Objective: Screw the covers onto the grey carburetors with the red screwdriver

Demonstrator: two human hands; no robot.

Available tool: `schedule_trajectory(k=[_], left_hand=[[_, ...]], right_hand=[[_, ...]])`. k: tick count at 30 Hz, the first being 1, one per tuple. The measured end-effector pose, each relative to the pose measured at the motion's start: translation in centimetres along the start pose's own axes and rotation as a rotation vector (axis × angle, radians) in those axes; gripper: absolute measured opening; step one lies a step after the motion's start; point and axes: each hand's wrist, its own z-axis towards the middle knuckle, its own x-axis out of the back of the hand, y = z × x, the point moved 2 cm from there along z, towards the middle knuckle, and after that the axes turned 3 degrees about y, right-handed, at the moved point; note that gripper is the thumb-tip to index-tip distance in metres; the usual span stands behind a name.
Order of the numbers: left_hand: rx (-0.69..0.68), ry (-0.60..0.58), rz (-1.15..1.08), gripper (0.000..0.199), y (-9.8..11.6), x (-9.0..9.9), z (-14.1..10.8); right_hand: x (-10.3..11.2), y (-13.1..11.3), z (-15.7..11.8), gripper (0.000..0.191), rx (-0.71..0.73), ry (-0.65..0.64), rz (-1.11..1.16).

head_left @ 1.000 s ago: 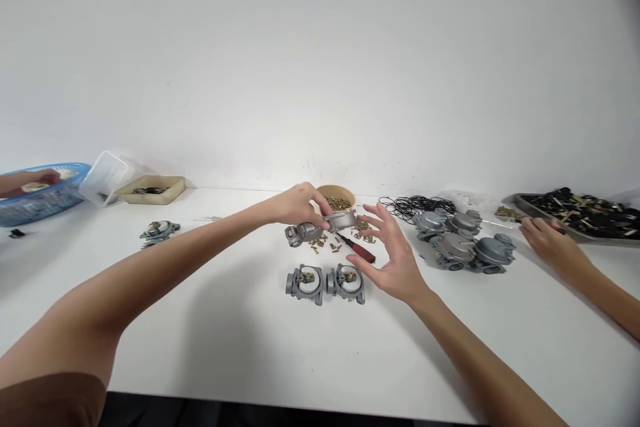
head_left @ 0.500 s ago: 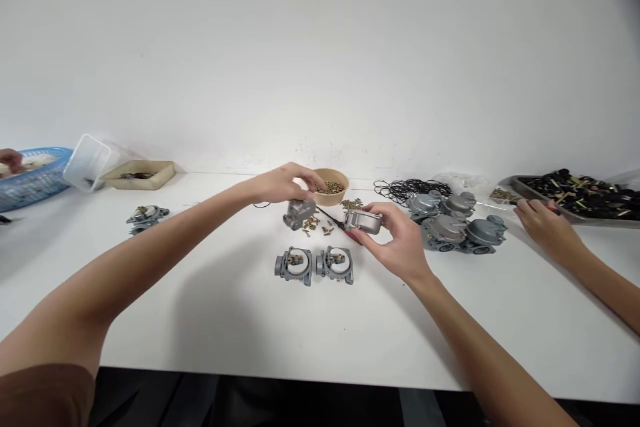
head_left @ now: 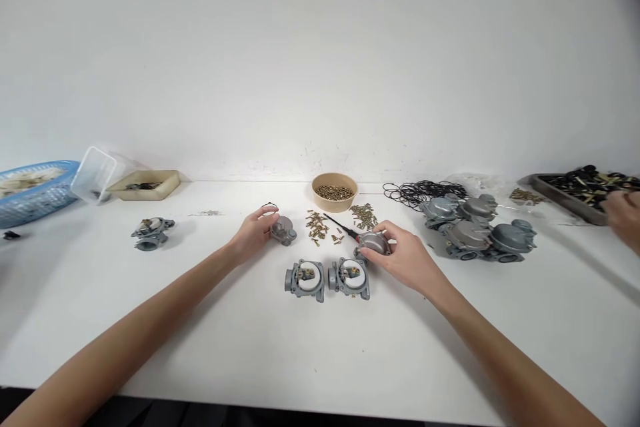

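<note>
My left hand [head_left: 256, 233] has its fingers round a small grey metal cover [head_left: 283, 230], low over the table left of the loose screws. My right hand [head_left: 400, 250] grips a rounded grey metal cover [head_left: 374, 243]. Beside that cover lies a screwdriver [head_left: 345, 229] with a black shaft and a red part at its handle, most of which is hidden. Two open carburetor bodies [head_left: 306, 279] [head_left: 351, 276] with white rings inside lie side by side just in front. Brass screws [head_left: 317, 225] are scattered behind them.
A round tub of screws [head_left: 335, 193] stands at the back. Black rings [head_left: 423, 192] and several assembled carburetors [head_left: 470, 235] are right. Another body [head_left: 151, 232], a beige tray [head_left: 145, 185] and a blue basket [head_left: 37, 200] are left. A person's hand [head_left: 625, 213] is by a metal tray [head_left: 570, 197].
My left hand has moved left and down with its cover. My right hand has lowered its cover toward the table. The other person's hand has moved right, and the view has shifted.
</note>
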Motion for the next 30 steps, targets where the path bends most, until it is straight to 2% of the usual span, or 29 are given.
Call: schedule_trajectory(k=[3,5,10,15,17,21,23,25,28,30], left_hand=[[-0.003,0.020,0.075,0.052,-0.8,0.6,-0.8],[-0.022,0.019,0.211,0.050,-1.1,1.1,-1.4],[-0.098,-0.015,0.764,0.056,0.0,1.8,-3.0],[-0.200,-0.038,1.274,0.062,1.7,1.8,-4.4],[-0.300,-0.103,1.319,0.064,1.7,1.8,-4.5],[-0.417,-0.307,1.202,0.059,0.6,1.7,-4.0],[-0.427,-0.344,1.154,0.054,0.2,1.5,-3.9],[-0.397,-0.322,1.151,0.055,0.4,1.4,-4.0],[-0.314,-0.277,1.231,0.079,1.3,1.3,-4.5],[-0.290,-0.293,1.277,0.097,2.0,1.4,-5.0]], right_hand=[[-0.3,0.2,0.2,0.033,-0.004,-0.011,-0.080],[-0.3,0.3,0.2,0.034,-0.008,-0.001,-0.148],[0.0,0.2,0.1,0.052,-0.033,-0.031,-0.252],[0.5,0.6,0.4,0.036,-0.059,-0.110,-0.206],[0.7,0.9,0.5,0.037,-0.068,-0.125,-0.207],[1.2,1.6,0.6,0.041,-0.056,-0.153,-0.260],[1.4,2.0,0.6,0.042,-0.055,-0.165,-0.292],[1.7,2.5,0.7,0.043,-0.015,-0.184,-0.315],[2.2,3.2,0.8,0.046,0.093,-0.232,-0.326],[2.6,3.5,0.7,0.052,0.148,-0.280,-0.332]])
